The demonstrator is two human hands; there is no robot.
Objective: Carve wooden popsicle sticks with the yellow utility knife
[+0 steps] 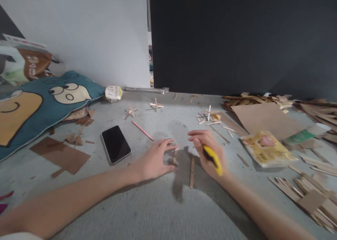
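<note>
My left hand (154, 161) is on the left of the middle, its fingers and thumb curved apart like a C. A short piece of wooden craft stick (174, 156) spans the gap between the fingertips and the thumb, apparently gripped by its ends. In my right hand (210, 152) is a yellow and black utility knife (212, 157), its handle running back across the palm. The blade cannot be made out. A longer piece of craft stick (192, 173) lies on the grey table (147, 212) between my hands, close to the right one.
A phone (116, 144) and pink striped straw (142, 130) lie left, near a blue cushion (76, 92) and brown cardboard (63, 154). Small stick assemblies (156, 105) stand at the back. Rightward are a yellow tissue pack (267, 148), a glue tube (306, 134) and craft sticks (313, 201).
</note>
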